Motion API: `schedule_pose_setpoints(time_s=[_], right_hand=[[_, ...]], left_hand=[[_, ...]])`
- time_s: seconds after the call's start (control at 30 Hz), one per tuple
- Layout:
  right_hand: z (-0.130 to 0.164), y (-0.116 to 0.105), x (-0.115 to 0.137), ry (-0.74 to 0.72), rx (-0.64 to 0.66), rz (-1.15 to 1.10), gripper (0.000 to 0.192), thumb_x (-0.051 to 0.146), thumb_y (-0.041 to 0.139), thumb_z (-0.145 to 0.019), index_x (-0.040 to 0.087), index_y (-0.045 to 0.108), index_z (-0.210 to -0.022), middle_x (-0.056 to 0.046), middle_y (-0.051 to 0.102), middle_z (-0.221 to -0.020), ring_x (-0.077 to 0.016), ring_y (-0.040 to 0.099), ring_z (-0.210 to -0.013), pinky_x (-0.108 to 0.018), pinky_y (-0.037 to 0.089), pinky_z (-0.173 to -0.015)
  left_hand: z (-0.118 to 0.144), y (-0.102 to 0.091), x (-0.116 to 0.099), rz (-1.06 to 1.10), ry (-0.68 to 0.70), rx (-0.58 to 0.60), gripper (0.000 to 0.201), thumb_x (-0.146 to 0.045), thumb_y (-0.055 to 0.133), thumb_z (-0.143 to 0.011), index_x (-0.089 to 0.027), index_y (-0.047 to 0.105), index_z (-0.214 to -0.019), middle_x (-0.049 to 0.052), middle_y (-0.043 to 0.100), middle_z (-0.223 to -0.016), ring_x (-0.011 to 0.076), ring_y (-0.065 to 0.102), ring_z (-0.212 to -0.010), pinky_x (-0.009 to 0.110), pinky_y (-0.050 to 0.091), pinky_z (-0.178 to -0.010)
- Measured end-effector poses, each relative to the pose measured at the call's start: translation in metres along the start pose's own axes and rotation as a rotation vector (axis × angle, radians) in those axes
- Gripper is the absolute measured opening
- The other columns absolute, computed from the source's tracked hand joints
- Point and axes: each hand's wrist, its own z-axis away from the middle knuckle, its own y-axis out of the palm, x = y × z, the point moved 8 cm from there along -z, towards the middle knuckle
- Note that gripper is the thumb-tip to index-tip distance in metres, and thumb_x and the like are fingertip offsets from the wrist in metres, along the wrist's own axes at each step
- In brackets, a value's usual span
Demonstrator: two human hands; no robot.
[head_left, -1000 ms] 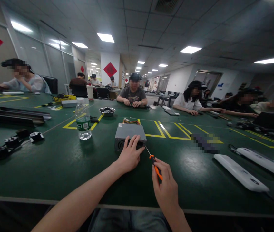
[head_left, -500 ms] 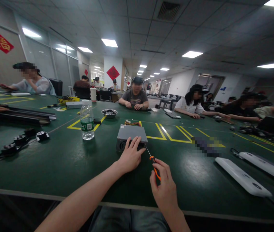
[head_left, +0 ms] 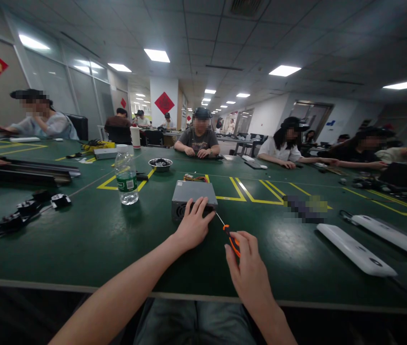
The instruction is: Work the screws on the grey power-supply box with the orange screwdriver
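A grey computer power supply unit (head_left: 193, 189) stands on the green table, a bundle of coloured wires (head_left: 195, 178) showing behind it. My left hand (head_left: 194, 227) holds it at the front, with fingers over the upper front edge and the thumb near the right corner. In my right hand (head_left: 250, 263) is an orange-and-black screwdriver (head_left: 227, 231), its handle held between thumb and fingers. The thin shaft points up and left to the front right corner of the unit, by my left thumb. Whether the tip sits in a screw is too small to tell.
Left of the unit stands a water bottle (head_left: 126, 177), with a metal bowl (head_left: 160, 165) of small dark parts beyond. Two white elongated devices (head_left: 356, 249) with cables lie right. Black parts (head_left: 27, 208) and dark rails (head_left: 34, 171) lie left. Other people sit around the table.
The view has tilted and shifted slightly. My right hand is turned a little and the screwdriver's handle has rolled slightly in the fingers. The left hand keeps its place on the unit.
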Motion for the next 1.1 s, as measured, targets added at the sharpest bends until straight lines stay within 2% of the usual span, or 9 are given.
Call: schedule_pose_setpoints(time_s=[0.13, 0.3, 0.4, 0.57, 0.77, 0.87, 0.97, 1.03, 1.1], right_hand=[[0.001, 0.002, 0.009, -0.057, 0.01, -0.008, 0.028, 0.026, 0.031, -0.09, 0.013, 0.049, -0.109, -0.013, 0.057, -0.101, -0.0194, 0.061, -0.089, -0.03, 0.052, -0.07], [-0.003, -0.002, 0.003, 0.003, -0.022, 0.101, 0.029, 0.031, 0.03, -0.092, 0.017, 0.053, -0.104, -0.006, 0.063, -0.084, -0.017, 0.064, -0.067, -0.025, 0.049, -0.052], [-0.004, -0.001, 0.007, -0.002, 0.017, 0.113, 0.03, 0.035, 0.032, -0.091, 0.017, 0.052, -0.103, -0.008, 0.062, -0.09, -0.0172, 0.063, -0.066, -0.024, 0.047, -0.047], [-0.003, 0.0, 0.023, -0.085, 0.006, 0.129, 0.029, 0.026, 0.031, -0.09, 0.014, 0.05, -0.109, -0.012, 0.056, -0.094, -0.0186, 0.062, -0.076, -0.028, 0.052, -0.059], [-0.009, -0.006, 0.014, -0.005, -0.045, 0.157, 0.032, 0.035, 0.027, -0.092, 0.017, 0.053, -0.097, -0.007, 0.063, -0.08, -0.0161, 0.063, -0.057, -0.024, 0.043, -0.042], [-0.007, -0.003, 0.017, -0.031, 0.009, 0.118, 0.033, 0.041, 0.031, -0.091, 0.016, 0.051, -0.102, -0.009, 0.063, -0.089, -0.0187, 0.065, -0.067, -0.026, 0.048, -0.046], [-0.006, -0.003, 0.029, -0.11, 0.009, 0.056, 0.033, 0.035, 0.031, -0.09, 0.015, 0.049, -0.109, -0.013, 0.057, -0.1, -0.0201, 0.063, -0.083, -0.029, 0.053, -0.059], [-0.007, -0.005, 0.033, -0.14, -0.029, 0.036, 0.03, 0.029, 0.028, -0.091, 0.014, 0.049, -0.108, -0.013, 0.056, -0.098, -0.0191, 0.062, -0.083, -0.028, 0.053, -0.063], [-0.011, -0.008, 0.03, -0.117, -0.068, 0.06, 0.029, 0.027, 0.028, -0.091, 0.015, 0.051, -0.105, -0.011, 0.058, -0.091, -0.0176, 0.063, -0.076, -0.026, 0.051, -0.057]], left_hand=[[0.0, -0.001, -0.001, -0.018, 0.013, 0.004, 0.044, -0.02, 0.05, -0.079, -0.024, 0.049, -0.122, 0.013, 0.027, -0.142, 0.03, 0.02, -0.133, 0.052, 0.014, -0.105], [0.001, -0.001, -0.001, -0.033, 0.039, 0.01, 0.044, -0.022, 0.048, -0.081, -0.024, 0.047, -0.125, 0.014, 0.026, -0.143, 0.0296, 0.019, -0.133, 0.051, 0.015, -0.105], [0.002, -0.001, 0.0, -0.044, 0.04, 0.012, 0.044, -0.022, 0.048, -0.081, -0.024, 0.047, -0.125, 0.014, 0.026, -0.143, 0.0294, 0.021, -0.133, 0.051, 0.016, -0.105], [0.002, -0.001, -0.002, -0.081, 0.059, 0.016, 0.046, -0.023, 0.049, -0.079, -0.022, 0.046, -0.126, 0.015, 0.026, -0.143, 0.0302, 0.02, -0.133, 0.052, 0.017, -0.104], [0.003, 0.001, -0.003, -0.131, 0.061, 0.024, 0.047, -0.021, 0.048, -0.079, -0.021, 0.045, -0.126, 0.015, 0.026, -0.144, 0.0299, 0.02, -0.133, 0.05, 0.016, -0.104], [0.003, 0.003, -0.004, -0.137, 0.074, 0.03, 0.048, -0.023, 0.049, -0.079, -0.02, 0.045, -0.127, 0.016, 0.025, -0.144, 0.0311, 0.019, -0.133, 0.051, 0.016, -0.104], [0.004, 0.005, -0.003, -0.143, 0.08, 0.028, 0.049, -0.023, 0.049, -0.079, -0.02, 0.044, -0.128, 0.017, 0.026, -0.143, 0.0311, 0.019, -0.133, 0.052, 0.015, -0.104], [0.004, 0.005, -0.003, -0.144, 0.084, 0.028, 0.05, -0.025, 0.049, -0.079, -0.02, 0.043, -0.128, 0.016, 0.026, -0.144, 0.0311, 0.02, -0.133, 0.052, 0.015, -0.104], [0.004, 0.006, -0.004, -0.145, 0.087, 0.034, 0.051, -0.026, 0.05, -0.079, -0.021, 0.042, -0.129, 0.016, 0.025, -0.144, 0.0315, 0.02, -0.132, 0.052, 0.014, -0.105]])
